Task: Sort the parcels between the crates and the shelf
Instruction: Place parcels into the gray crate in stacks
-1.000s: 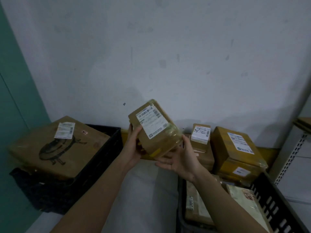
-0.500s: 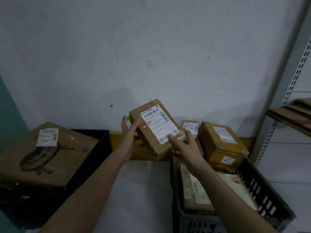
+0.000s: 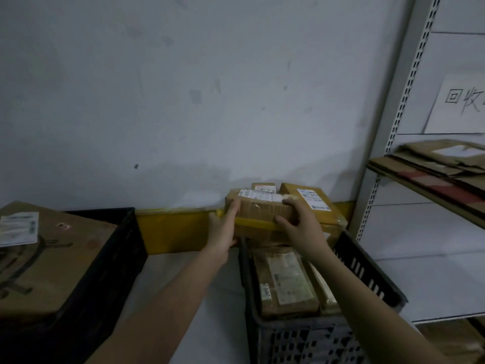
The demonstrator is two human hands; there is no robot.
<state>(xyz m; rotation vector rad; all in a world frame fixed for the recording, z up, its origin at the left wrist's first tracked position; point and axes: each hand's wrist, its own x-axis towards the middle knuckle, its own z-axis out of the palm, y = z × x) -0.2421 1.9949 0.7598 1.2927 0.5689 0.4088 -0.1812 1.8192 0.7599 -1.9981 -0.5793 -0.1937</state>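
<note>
A small brown cardboard parcel [image 3: 262,210] with a white label and yellow tape lies level over the far end of the right black crate [image 3: 367,274]. My left hand [image 3: 223,229] holds its left end, fingers laid up its side. My right hand [image 3: 299,224] grips its right end, thumb on the front face. Behind it stand a small labelled box [image 3: 263,187] and a larger taped box [image 3: 312,203]. Flat parcels [image 3: 286,282] lie inside the crate.
The left black crate [image 3: 110,258] carries a big brown box [image 3: 44,261] with a white label. A shelf [image 3: 430,185] on the right holds flattened cardboard. Its slotted upright [image 3: 393,127] stands beside the right crate. A yellow strip runs along the wall base.
The parcel was held up tilted with its label toward me. It has come down and turned level over the right crate's far end. My view has swung right toward the shelf.
</note>
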